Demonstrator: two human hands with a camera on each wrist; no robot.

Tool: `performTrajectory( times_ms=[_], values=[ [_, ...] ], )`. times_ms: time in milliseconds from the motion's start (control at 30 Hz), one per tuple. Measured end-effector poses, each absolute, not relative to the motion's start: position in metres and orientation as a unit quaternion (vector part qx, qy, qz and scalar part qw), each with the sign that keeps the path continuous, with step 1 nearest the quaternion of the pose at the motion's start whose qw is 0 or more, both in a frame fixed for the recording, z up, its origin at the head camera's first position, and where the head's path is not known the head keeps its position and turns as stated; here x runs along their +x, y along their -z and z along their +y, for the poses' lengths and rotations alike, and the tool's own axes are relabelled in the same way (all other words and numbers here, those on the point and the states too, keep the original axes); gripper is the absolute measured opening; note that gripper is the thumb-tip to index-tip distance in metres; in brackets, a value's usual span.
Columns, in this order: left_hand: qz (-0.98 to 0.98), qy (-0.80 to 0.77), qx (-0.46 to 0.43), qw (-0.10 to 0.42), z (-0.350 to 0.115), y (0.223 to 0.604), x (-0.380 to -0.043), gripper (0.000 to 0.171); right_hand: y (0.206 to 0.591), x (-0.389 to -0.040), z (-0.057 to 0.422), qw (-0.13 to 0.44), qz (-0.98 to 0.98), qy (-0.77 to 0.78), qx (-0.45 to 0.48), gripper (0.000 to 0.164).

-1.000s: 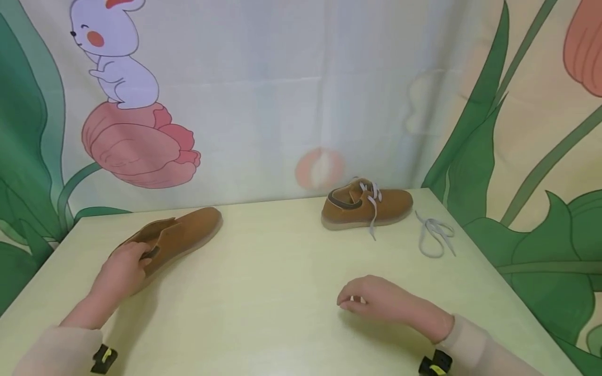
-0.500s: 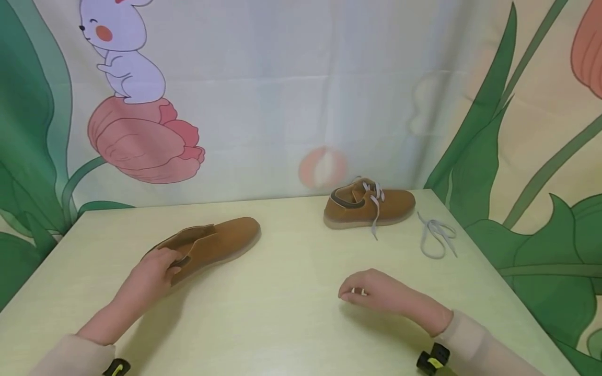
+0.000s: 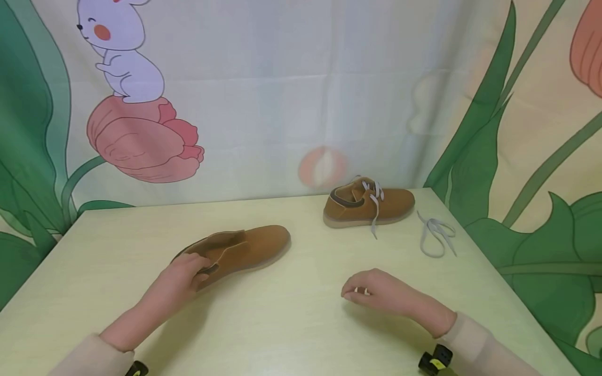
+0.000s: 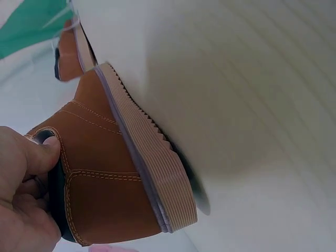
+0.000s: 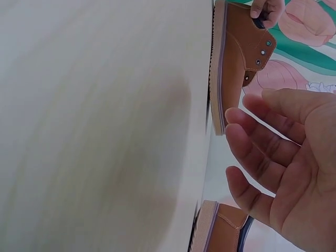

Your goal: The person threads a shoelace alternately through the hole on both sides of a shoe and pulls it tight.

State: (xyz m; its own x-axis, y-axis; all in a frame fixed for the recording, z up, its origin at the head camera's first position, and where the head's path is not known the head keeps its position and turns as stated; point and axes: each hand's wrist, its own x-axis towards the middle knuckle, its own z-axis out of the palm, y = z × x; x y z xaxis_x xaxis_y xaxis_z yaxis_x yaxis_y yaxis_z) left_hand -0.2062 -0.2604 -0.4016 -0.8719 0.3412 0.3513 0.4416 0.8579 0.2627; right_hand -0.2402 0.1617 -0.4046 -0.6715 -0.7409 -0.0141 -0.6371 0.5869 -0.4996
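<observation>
My left hand (image 3: 181,277) grips the padded collar of a brown unlaced shoe (image 3: 258,248), its toe pointing to the right. In the left wrist view, the thumb presses the collar's rim above the ridged tan sole, and the other fingers are partly hidden at the opening. Bare eyelets show along the shoe's flap (image 5: 264,51) in the right wrist view. Over the front right of the table hovers my right hand (image 3: 383,292), fingers loosely bent and nothing in them. The matching brown shoe (image 3: 395,204), threaded with a pale grey lace, stands at the back right.
A loose pale grey shoelace (image 3: 437,235) lies looped right of the laced shoe, near the right edge of the cream table (image 3: 282,334). A printed curtain (image 3: 254,104) with a rabbit and flowers hangs close behind the table's back edge.
My left hand has carried the unlaced shoe from the left side toward the middle, slightly nearer to me. The right hand has barely moved; the laced shoe and loose lace stay put.
</observation>
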Motion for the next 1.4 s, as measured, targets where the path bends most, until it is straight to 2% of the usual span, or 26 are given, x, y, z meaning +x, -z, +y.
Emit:
performTrajectory(
  times_ms=[333,567,933,1200,1400],
  values=[
    [-0.93,0.161,-0.276,0.184,-0.225,0.405,-0.199,0.023,0.401,-0.239,0.162,0.119,0.883,0.237,-0.386,0.017],
    [-0.919,0.166,-0.309,0.181,-0.2,0.403,-0.199,0.023,0.402,-0.24,0.163,0.106,0.884,0.234,-0.391,0.016],
    [-0.908,0.161,-0.34,0.185,-0.168,0.4,-0.2,0.021,0.403,-0.238,0.163,0.119,0.883,0.236,-0.387,0.015],
    [-0.932,0.177,-0.29,0.129,-0.155,0.388,-0.199,0.013,0.395,-0.242,0.176,0.086,0.895,0.223,-0.377,0.016],
    [-0.939,0.209,-0.265,0.071,-0.147,0.378,-0.208,0.019,0.354,-0.256,0.208,0.009,0.921,0.239,-0.306,0.019]
  ],
)
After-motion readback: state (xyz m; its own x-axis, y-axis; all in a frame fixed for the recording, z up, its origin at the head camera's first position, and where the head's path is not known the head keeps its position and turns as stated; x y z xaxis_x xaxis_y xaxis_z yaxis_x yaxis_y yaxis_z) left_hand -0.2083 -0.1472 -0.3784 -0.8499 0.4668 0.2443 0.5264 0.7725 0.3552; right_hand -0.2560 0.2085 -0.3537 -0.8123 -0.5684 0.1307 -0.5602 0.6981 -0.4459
